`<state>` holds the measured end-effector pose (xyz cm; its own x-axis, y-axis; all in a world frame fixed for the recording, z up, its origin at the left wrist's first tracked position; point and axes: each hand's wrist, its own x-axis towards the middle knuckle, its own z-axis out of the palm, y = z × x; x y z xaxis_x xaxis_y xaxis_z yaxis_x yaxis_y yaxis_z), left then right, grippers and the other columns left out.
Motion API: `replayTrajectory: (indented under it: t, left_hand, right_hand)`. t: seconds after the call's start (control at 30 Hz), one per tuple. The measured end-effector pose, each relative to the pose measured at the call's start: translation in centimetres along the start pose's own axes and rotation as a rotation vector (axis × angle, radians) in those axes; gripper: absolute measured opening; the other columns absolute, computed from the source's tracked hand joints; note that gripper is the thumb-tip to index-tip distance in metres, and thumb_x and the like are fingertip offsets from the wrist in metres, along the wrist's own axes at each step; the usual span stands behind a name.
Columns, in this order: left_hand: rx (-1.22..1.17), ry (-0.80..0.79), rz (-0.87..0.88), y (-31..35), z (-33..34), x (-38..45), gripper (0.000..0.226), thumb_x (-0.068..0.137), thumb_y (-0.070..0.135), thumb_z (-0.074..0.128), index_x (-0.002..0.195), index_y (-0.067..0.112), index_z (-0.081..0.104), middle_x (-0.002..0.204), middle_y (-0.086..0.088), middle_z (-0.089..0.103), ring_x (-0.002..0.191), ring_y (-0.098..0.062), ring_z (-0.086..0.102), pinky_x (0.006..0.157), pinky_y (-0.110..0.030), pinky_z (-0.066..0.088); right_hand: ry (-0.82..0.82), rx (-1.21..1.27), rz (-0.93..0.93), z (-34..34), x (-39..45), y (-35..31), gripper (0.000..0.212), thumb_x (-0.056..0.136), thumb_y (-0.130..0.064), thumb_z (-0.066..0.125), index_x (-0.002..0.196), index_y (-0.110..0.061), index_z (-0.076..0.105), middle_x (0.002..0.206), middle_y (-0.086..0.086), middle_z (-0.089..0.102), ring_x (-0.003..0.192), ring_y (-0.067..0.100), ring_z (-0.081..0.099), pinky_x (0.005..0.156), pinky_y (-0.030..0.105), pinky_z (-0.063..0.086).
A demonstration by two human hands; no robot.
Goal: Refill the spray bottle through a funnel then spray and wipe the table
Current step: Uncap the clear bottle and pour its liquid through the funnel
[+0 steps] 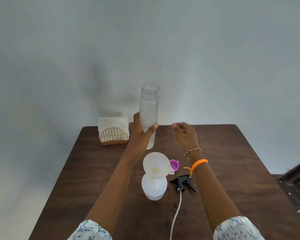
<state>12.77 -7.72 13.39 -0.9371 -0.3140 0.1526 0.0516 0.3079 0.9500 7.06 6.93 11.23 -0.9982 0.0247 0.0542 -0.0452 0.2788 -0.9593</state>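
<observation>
The left hand (140, 134) is wrapped round the lower part of a tall clear bottle (149, 111), thumb across the front and fingers behind, holding it upright above the far middle of the tabletop (232, 170). Its mouth is open and it looks nearly full of cloudy liquid, so it is probably heavy for its width and likely slick. A grip low on the body gives little control once it tips; taking it nearer the middle, or steadying it with the other hand, would suit a pour better. The right hand (184, 134) hovers just beside the bottle, fingers loosely curled and holding nothing (its fingertips are blurred).

The spray bottle (154, 187) stands near the middle of the tabletop with a pale funnel (156, 164) seated in its neck, tilted a little. The bottle looks like light, thin plastic and the funnel makes it top-heavy, so a fast stream could knock it over. A purple cap (174, 165) lies just right of the funnel, partly behind its rim. The black trigger head (183, 182) lies on its side to the right of the spray bottle, its tube (177, 212) trailing toward the near edge and out of view.

A holder of paper napkins (113, 131) sits at the far left corner, touched or overlapped by the left hand; I cannot tell which. How much liquid the spray bottle holds is hard to make out.
</observation>
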Motion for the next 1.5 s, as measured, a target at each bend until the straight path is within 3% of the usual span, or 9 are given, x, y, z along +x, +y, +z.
replayTrajectory:
  t: [0.13, 0.3, 0.5, 0.67, 0.9, 1.07, 1.2, 1.4, 1.5]
  left_hand:
    - [-0.036, -0.019, 0.040, 0.4, 0.2, 0.3, 0.064, 0.074, 0.053, 0.059, 0.128, 0.034, 0.030, 0.123, -0.003, 0.044, 0.113, -0.021, 0.047, 0.086, -0.033, 0.050]
    - [-0.060, -0.047, 0.078, 1.9, 0.6, 0.1, 0.054, 0.087, 0.023, 0.059, 0.132, 0.027, 0.028, 0.117, 0.001, 0.040, 0.101, -0.006, 0.048, 0.071, -0.009, 0.040]
    - [-0.077, -0.115, 0.138, 2.3, 0.6, 0.0, 0.056, 0.081, 0.029, 0.066, 0.120, 0.043, 0.029, 0.124, -0.001, 0.046, 0.118, -0.016, 0.046, 0.088, -0.022, 0.045]
    - [-0.009, -0.169, 0.136, 2.0, -0.7, -1.1, 0.070, 0.070, 0.042, 0.074, 0.124, 0.046, 0.029, 0.135, 0.014, 0.036, 0.122, -0.005, 0.036, 0.094, -0.022, 0.036]
    - [0.119, -0.313, -0.050, -2.6, -2.2, -5.2, 0.083, 0.068, 0.040, 0.077, 0.134, 0.041, 0.027, 0.148, 0.009, 0.022, 0.125, -0.001, 0.021, 0.100, -0.026, 0.025]
    - [0.154, -0.381, -0.129, -4.3, -1.4, -7.2, 0.099, 0.059, 0.050, 0.076, 0.139, 0.040, 0.019, 0.150, 0.011, 0.016, 0.134, -0.013, 0.025, 0.100, -0.028, 0.031]
    - [0.127, -0.363, -0.124, -5.3, -0.5, -8.4, 0.105, 0.062, 0.044, 0.081, 0.142, 0.036, 0.015, 0.151, 0.010, 0.015, 0.133, -0.008, 0.023, 0.100, -0.025, 0.029]
    - [0.112, -0.274, -0.151, -6.5, 0.4, -8.9, 0.103, 0.063, 0.041, 0.081, 0.143, 0.036, 0.017, 0.151, 0.009, 0.020, 0.134, -0.013, 0.028, 0.104, -0.032, 0.035]
    - [0.105, -0.211, -0.161, -6.7, 0.8, -9.0, 0.101, 0.062, 0.040, 0.082, 0.142, 0.036, 0.019, 0.150, 0.009, 0.025, 0.133, -0.013, 0.031, 0.105, -0.033, 0.036]
  right_hand:
    - [-0.155, 0.208, -0.261, -0.9, -1.9, -7.5, 0.028, 0.082, -0.024, 0.067, 0.108, -0.018, 0.059, 0.106, -0.009, 0.064, 0.096, 0.007, 0.061, 0.084, 0.019, 0.049]
    - [-0.211, 0.081, -0.355, -0.3, -2.8, -10.0, 0.056, 0.070, -0.030, 0.078, 0.117, -0.022, 0.050, 0.113, -0.014, 0.059, 0.107, -0.001, 0.055, 0.080, 0.004, 0.040]
    - [-0.103, 0.113, -0.371, -0.2, -3.0, -10.9, 0.045, 0.070, -0.029, 0.079, 0.109, -0.018, 0.058, 0.106, -0.006, 0.067, 0.097, 0.007, 0.062, 0.072, 0.010, 0.050]
    - [-0.009, 0.189, -0.385, -1.6, -4.1, -11.3, 0.040, 0.071, -0.028, 0.078, 0.106, -0.018, 0.060, 0.099, -0.006, 0.068, 0.090, 0.008, 0.064, 0.075, 0.025, 0.054]
    - [-0.013, 0.108, -0.417, -3.6, -6.6, -8.6, 0.045, 0.070, -0.024, 0.079, 0.110, -0.021, 0.059, 0.101, -0.010, 0.065, 0.094, 0.007, 0.060, 0.074, 0.024, 0.053]
    - [-0.023, 0.025, -0.353, -3.9, -8.1, -5.2, 0.045, 0.069, -0.022, 0.080, 0.109, -0.021, 0.060, 0.102, -0.005, 0.066, 0.093, 0.007, 0.061, 0.072, 0.012, 0.048]
    - [-0.016, -0.042, -0.351, -4.0, -9.1, -2.7, 0.038, 0.065, -0.020, 0.082, 0.098, -0.022, 0.062, 0.093, -0.001, 0.067, 0.085, 0.011, 0.061, 0.068, 0.019, 0.049]
    - [-0.063, -0.162, -0.346, -3.9, -10.3, 0.9, 0.056, 0.061, -0.025, 0.084, 0.113, -0.018, 0.063, 0.105, -0.003, 0.066, 0.095, 0.011, 0.060, 0.074, 0.006, 0.044]
    - [-0.069, -0.180, -0.312, -3.6, -10.8, 2.1, 0.059, 0.061, -0.031, 0.085, 0.114, -0.019, 0.063, 0.107, -0.005, 0.066, 0.097, 0.010, 0.059, 0.078, 0.017, 0.050]
